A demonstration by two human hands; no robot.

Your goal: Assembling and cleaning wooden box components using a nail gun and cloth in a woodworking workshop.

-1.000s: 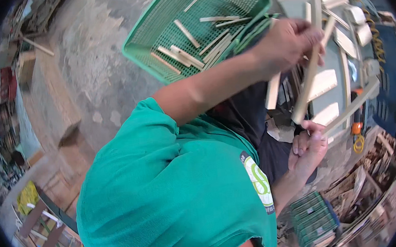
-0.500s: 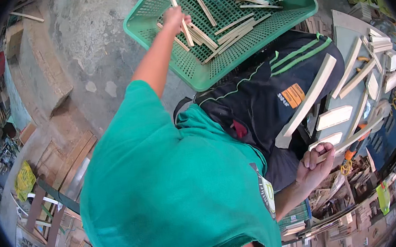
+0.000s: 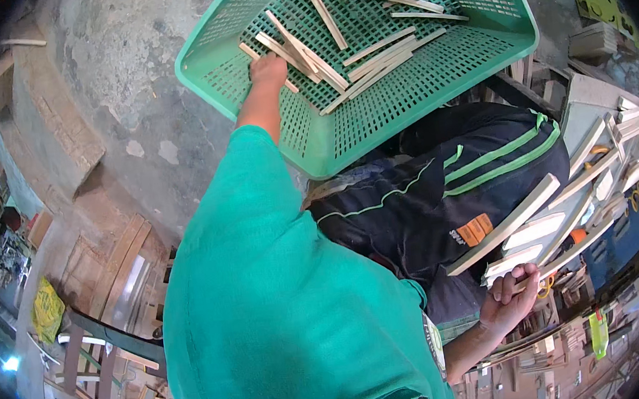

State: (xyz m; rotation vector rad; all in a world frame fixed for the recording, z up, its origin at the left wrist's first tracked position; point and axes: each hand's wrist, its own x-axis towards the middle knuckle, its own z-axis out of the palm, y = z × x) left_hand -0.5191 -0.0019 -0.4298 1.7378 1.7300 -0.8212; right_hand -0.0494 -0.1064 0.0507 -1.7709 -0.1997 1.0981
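My left hand (image 3: 269, 71) reaches into a green plastic basket (image 3: 319, 158). Its fingers, partly hidden, are closed over a thin wooden stick (image 3: 247, 51) at the basket's left side. Right beside it, more pale wooden sticks (image 3: 310, 56) lie crossed on the mesh bottom. At the lower right, my right hand (image 3: 510, 295) pinches the near end of a long wooden stick (image 3: 578, 247), which slants away to the upper right. Another pale strip (image 3: 508, 225) rests across dark cloth (image 3: 404, 207) with green stripes, above that hand.
On the right, a grey surface (image 3: 585, 104) carries several wooden strips and short blocks (image 3: 533, 231). Boards and a yellow bag (image 3: 48, 310) lie at the left. A concrete ledge (image 3: 74, 130) stands at the upper left, and wood scraps fill the lower right.
My left hand has moved down and left inside the basket; the stick it held upright now appears to lie with the others. My right hand keeps its stick.
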